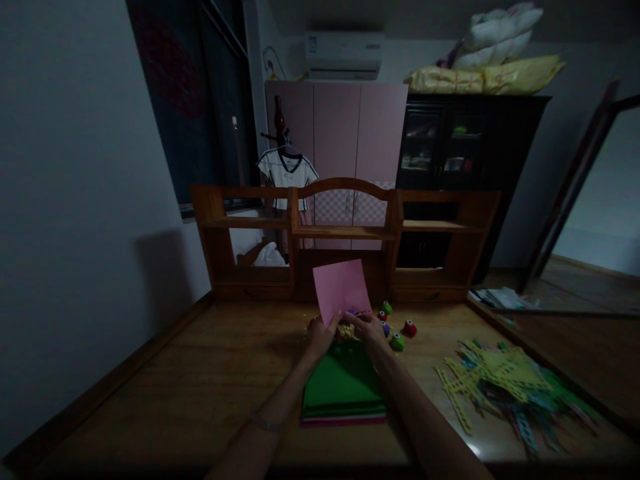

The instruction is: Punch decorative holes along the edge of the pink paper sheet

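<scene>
My left hand (pixel 321 335) is closed on the lower left corner of a pink sheet of paper (pixel 341 287), thumb on its face. At the sheet's bottom edge my right hand (pixel 367 328) closes around a small purple paper punch (pixel 351 312), mostly hidden by the fingers. A short row of small dark marks runs along that edge, right of the punch. Below the hands lies a stack of green paper (pixel 343 383), with pink and white sheets under it. Small pale paper bits (pixel 347 332) lie at the stack's far end.
Right of my hands sit small punches: a red one (pixel 409 328), a green one (pixel 397 342) and several more. A heap of punched yellow, green and blue paper strips (pixel 500 377) covers the table's right. A wooden shelf unit (pixel 345 232) stands along the back edge.
</scene>
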`<state>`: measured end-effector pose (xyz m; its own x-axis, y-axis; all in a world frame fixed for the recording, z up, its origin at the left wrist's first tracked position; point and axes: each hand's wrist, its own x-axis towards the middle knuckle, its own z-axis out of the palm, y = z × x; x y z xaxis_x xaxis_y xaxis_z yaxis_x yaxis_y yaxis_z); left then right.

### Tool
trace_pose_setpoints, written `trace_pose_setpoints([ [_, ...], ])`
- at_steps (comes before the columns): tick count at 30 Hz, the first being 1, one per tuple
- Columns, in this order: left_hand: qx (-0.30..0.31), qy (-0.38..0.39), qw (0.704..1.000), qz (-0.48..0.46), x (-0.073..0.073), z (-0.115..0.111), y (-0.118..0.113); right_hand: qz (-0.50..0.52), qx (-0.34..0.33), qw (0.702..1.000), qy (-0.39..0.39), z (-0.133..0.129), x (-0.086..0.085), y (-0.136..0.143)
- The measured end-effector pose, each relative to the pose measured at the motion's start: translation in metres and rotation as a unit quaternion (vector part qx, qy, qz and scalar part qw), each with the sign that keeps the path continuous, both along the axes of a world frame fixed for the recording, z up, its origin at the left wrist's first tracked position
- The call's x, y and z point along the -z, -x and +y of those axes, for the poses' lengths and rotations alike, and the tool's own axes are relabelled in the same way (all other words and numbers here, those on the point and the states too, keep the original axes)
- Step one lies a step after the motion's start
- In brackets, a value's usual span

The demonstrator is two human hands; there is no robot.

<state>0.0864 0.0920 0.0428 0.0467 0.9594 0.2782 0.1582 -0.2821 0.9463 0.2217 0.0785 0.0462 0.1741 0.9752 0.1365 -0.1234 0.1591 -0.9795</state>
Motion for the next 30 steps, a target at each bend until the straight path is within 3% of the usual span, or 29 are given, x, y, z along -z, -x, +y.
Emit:
trace_pose_setpoints([
  [7, 0.01, -0.009, 0.999, -0.042, 0.0, -0.002, -0.003, 0.012, 0.008, 1.0, 0.012, -0.005, -0.003, 0.0],
  [15, -0.055, -0.033, 0.997, -0.039, 0.006, 0.005, 0.003, 0.055, -0.087, 0.995, -0.012, -0.007, -0.003, 0.011],
  [23, -0.073, -0.016, 0.994, -0.084, 0.0, 0.007, 0.006, 0.065, -0.117, 0.991, -0.006, -0.004, 0.003, 0.007],
  [30, -0.069, 0.002, 0.995, -0.074, 0.001, 0.006, 0.006, 0.151, -0.039, 0.986, 0.051, 0.009, 0.007, 0.005],
])
